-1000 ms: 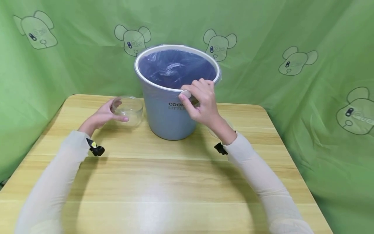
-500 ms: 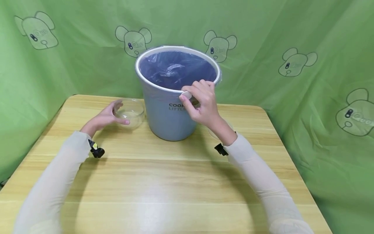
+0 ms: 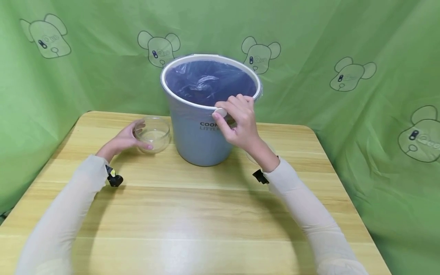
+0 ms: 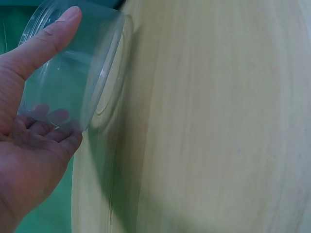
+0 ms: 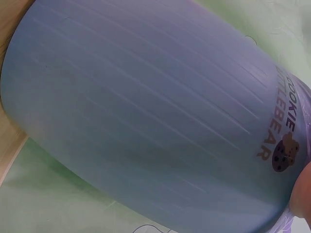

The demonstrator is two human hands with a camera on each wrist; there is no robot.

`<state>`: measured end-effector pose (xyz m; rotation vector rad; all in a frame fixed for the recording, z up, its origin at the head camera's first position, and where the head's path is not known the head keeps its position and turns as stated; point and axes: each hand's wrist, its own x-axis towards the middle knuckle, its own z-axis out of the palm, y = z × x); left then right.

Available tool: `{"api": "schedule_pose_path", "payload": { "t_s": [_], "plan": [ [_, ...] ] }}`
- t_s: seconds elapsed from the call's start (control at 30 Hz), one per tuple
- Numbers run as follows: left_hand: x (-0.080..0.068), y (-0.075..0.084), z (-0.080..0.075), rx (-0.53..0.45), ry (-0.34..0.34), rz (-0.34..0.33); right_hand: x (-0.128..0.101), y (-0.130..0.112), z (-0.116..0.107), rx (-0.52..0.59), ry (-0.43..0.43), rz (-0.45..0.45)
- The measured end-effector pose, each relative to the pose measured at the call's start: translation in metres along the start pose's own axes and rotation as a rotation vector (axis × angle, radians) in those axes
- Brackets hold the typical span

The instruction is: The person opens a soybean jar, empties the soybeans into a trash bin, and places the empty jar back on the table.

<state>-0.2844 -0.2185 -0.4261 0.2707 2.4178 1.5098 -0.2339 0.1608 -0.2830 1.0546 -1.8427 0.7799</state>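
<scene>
My left hand holds a clear round plastic bowl upright at the left of the bin. In the left wrist view, the thumb lies along one side of the bowl and the fingers show through its wall on the other. Whether its base touches the table I cannot tell. A grey-blue trash bin with a clear liner bag stands at the back of the table. My right hand pinches a white round tab at the bin's front rim. The right wrist view shows the bin's printed side.
Partly behind my right wrist, a clear round item sits on the wooden table; its kind is hard to tell. A green curtain with printed bear faces hangs behind and at both sides.
My left hand has lowered the bowl slightly toward the table. My right hand keeps its pinch on the bin's tab. The whole view has shifted a little.
</scene>
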Motion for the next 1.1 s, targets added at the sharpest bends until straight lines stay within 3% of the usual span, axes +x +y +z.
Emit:
{"api": "schedule_pose_path", "payload": {
  "t_s": [0.37,0.77,0.93,1.1],
  "plan": [
    [0.001,-0.010,0.001,-0.049,-0.006,0.013,-0.001,-0.001,-0.001,0.000,0.008,-0.002],
    [0.000,-0.004,0.004,-0.059,0.004,-0.014,0.001,-0.001,-0.003,0.012,0.014,0.001],
    [-0.001,0.002,0.004,0.023,0.044,-0.016,0.002,0.001,-0.005,0.005,-0.006,-0.001],
    [-0.005,0.019,0.009,0.135,0.145,0.060,0.002,0.002,-0.007,0.008,-0.027,0.000]
  ]
}}
